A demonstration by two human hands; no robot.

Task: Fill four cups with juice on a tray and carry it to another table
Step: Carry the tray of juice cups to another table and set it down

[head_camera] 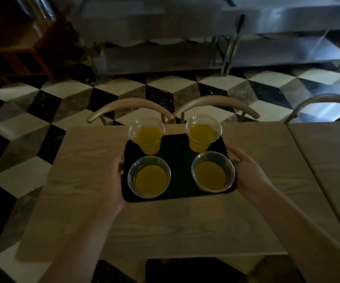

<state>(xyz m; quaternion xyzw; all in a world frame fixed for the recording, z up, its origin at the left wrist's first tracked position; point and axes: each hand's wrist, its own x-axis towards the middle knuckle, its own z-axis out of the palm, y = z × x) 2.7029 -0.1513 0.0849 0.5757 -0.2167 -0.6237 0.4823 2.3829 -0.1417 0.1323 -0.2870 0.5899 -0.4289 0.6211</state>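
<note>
A black tray (180, 166) is over the middle of a wooden table (165, 227). Several clear plastic cups of orange juice stand upright on it: far left (147, 137), far right (203, 135), near left (149, 177) and near right (213, 175). My left hand (112, 180) grips the tray's left edge. My right hand (248, 172) grips its right edge. Whether the tray rests on the table or hangs just above it cannot be told.
Two curved-back chairs (130, 108) (216, 105) stand tucked in at the table's far side. A second wooden table (332, 170) adjoins on the right, with another chair (324, 103) behind it. Beyond lies checkered floor (42, 119) and steel shelving (267, 48).
</note>
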